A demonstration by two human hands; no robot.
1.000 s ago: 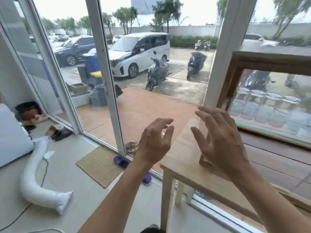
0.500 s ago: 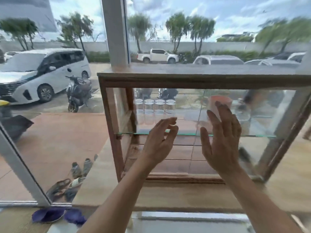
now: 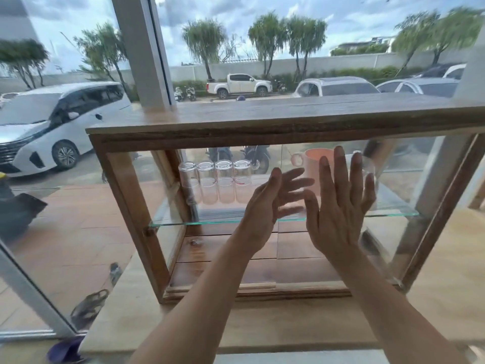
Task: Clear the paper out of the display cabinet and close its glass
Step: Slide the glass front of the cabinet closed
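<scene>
A wooden display cabinet (image 3: 126, 187) with glass sides stands on a light wooden table (image 3: 446, 264) against the window. Inside, a glass shelf (image 3: 199, 221) carries several upturned clear tumblers (image 3: 215, 179) and a pink mug (image 3: 312, 164). My left hand (image 3: 267, 206) and my right hand (image 3: 338, 206) are raised in front of the cabinet's middle, fingers spread, holding nothing. The left hand is blurred. I cannot tell whether either hand touches the front glass. No paper shows inside the cabinet.
A floor-to-ceiling window with a white frame post (image 3: 141, 48) stands behind the cabinet; cars and scooters are parked outside. Sandals (image 3: 89, 306) lie outside by the glass, and a purple slipper (image 3: 65, 352) lies on the floor under the table's left edge.
My view swung right from the floor and door to face the cabinet head-on and came closer. Both hands stayed raised and open, and the left hand moved toward the right one.
</scene>
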